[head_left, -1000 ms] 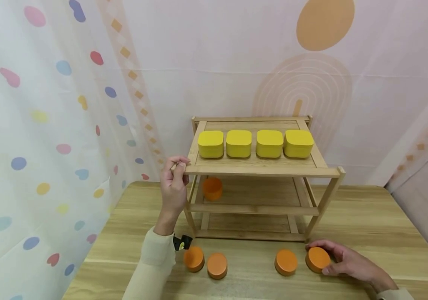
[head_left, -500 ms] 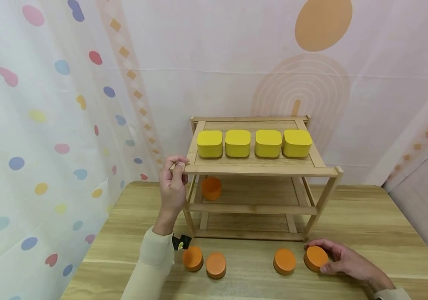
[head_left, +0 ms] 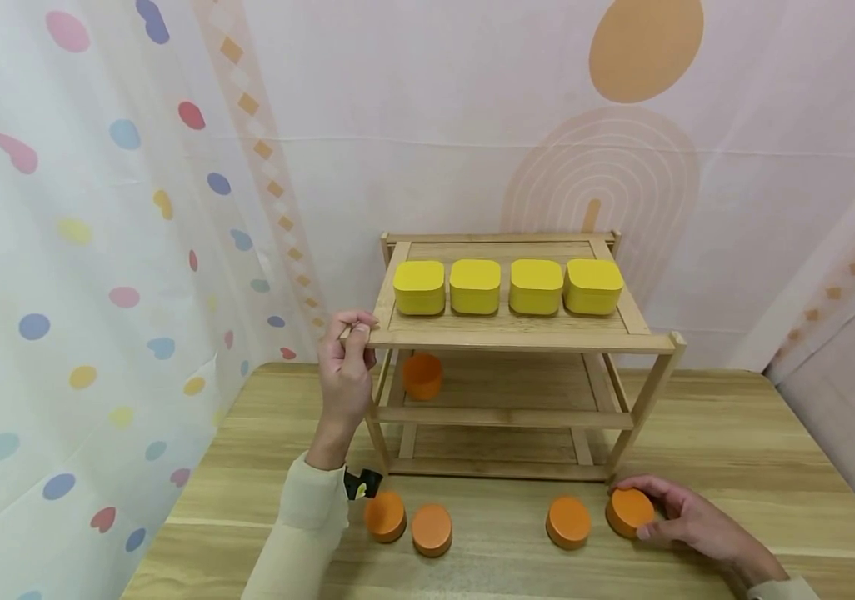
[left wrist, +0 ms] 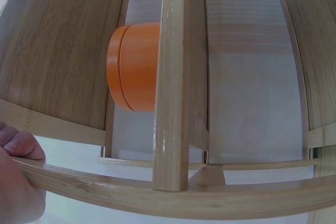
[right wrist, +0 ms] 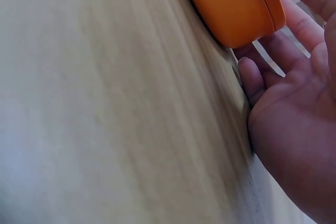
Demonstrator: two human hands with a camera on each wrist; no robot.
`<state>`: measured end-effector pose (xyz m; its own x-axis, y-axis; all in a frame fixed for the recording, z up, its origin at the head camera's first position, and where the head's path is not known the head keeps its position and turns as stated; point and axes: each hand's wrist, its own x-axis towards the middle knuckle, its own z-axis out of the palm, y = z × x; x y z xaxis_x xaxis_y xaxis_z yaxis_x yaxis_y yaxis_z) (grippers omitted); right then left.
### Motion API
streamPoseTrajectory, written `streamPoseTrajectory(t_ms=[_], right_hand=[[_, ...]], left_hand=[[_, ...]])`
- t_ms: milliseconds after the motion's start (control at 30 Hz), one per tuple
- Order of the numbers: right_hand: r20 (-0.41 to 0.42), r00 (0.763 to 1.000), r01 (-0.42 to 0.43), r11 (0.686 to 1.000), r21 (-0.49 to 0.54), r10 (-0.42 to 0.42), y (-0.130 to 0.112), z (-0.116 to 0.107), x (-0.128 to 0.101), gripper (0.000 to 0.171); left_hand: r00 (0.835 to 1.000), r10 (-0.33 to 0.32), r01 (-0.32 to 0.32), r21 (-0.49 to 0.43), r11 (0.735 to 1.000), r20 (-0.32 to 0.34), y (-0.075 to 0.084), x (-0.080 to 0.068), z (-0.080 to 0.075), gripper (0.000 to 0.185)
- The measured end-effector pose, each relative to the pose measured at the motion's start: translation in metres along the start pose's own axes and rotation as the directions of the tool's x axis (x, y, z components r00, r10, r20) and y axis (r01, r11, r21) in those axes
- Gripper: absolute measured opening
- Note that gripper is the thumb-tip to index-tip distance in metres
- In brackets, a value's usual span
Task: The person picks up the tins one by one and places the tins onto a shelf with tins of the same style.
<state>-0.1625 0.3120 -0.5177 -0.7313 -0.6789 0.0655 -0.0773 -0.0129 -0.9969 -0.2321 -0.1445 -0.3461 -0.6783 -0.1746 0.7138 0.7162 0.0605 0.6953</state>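
My left hand (head_left: 348, 354) grips the front left corner of the wooden rack's (head_left: 510, 337) top shelf; its fingers (left wrist: 16, 148) curl over the rail. My right hand (head_left: 678, 517) holds a round orange tin (head_left: 630, 510) at the table's front right, fingers curled round it (right wrist: 236, 6) and the tin tilted slightly off the tabletop. Another orange tin (head_left: 568, 522) lies just left of it. Two more orange tins (head_left: 386, 516) (head_left: 432, 530) sit near my left sleeve. One orange tin (head_left: 423, 376) (left wrist: 134, 66) stands on the rack's middle shelf, at its left.
Several yellow square boxes (head_left: 506, 287) line the rack's top shelf. The wooden table (head_left: 735, 433) extends right of the rack. A dotted curtain (head_left: 97, 250) hangs at the left and a patterned backdrop behind.
My right hand has lifted and tilted the orange tin slightly. The left hand has stayed on the rack's corner.
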Motion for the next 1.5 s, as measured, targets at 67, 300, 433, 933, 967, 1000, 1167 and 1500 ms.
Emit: streamPoseTrajectory(t_ms=[67,300,433,933,967,1000,1167,1500], right_hand=[[-0.017,1.000,0.004,1.000,-0.028,-0.005,-0.001,0.001,0.000,0.050],[-0.055,0.998,0.032,0.996,-0.081,-0.036,-0.001,0.004,0.001,0.049],[-0.074,0.995,0.056,0.996,-0.076,-0.062,0.001,0.005,0.001,0.047],[-0.059,0.993,0.101,0.993,-0.069,-0.105,-0.001,0.007,-0.001,0.030],[-0.054,0.992,0.111,0.991,-0.077,-0.115,-0.001,0.007,-0.001,0.030],[-0.053,0.991,0.119,0.989,-0.083,-0.124,-0.002,0.007,-0.001,0.031],[-0.051,0.984,0.160,0.978,-0.133,-0.168,-0.006,0.007,0.000,0.033],[-0.026,0.973,0.218,0.952,-0.215,-0.228,-0.018,0.014,0.004,0.037]], left_hand=[[1.000,-0.001,0.001,-0.004,1.000,-0.001,0.000,0.000,0.000,0.021],[1.000,-0.001,0.001,-0.005,1.000,-0.001,0.000,0.000,-0.001,0.022],[1.000,-0.001,0.001,0.005,1.000,-0.003,0.000,-0.001,-0.002,0.022],[0.999,-0.036,0.036,0.001,0.999,0.002,0.000,-0.002,-0.001,0.022],[0.999,-0.037,0.037,0.003,0.999,0.002,-0.001,-0.002,-0.001,0.022],[0.999,-0.037,0.037,0.002,0.999,0.003,-0.001,-0.002,-0.001,0.022],[0.999,-0.036,0.035,0.010,0.999,0.007,-0.002,-0.002,-0.001,0.022],[0.999,-0.045,0.045,0.015,0.999,0.010,-0.001,-0.002,-0.002,0.022]])
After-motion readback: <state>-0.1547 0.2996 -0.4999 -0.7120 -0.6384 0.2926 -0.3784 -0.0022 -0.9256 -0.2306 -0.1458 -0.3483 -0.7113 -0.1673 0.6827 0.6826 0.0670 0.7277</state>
